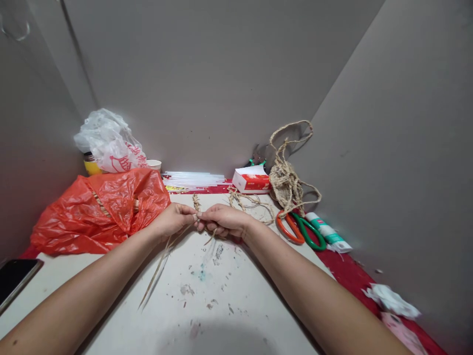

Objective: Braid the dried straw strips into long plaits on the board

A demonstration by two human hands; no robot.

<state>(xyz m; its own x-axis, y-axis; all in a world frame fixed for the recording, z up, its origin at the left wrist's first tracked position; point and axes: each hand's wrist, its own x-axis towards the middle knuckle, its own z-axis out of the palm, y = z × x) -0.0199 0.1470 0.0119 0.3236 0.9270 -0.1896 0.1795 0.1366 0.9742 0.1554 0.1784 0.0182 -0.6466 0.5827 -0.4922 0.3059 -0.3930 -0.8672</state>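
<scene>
My left hand and my right hand meet over the middle of the white board, fingertips pinched together on a plant-fibre braid. Its plaited end extends away from me, past my fingers. Loose straw-like strands trail from under my left hand toward me, and a short end sticks out below my right hand. The exact spot being pinched is mostly covered by my fingers. Just beyond my right hand lies a thin loose piece of braided cord.
A red plastic bag fills the left side, near a phone. Behind are clear sticks, a red-and-white box and a heap of braided rope. Orange and green handles lie right, beside a tube.
</scene>
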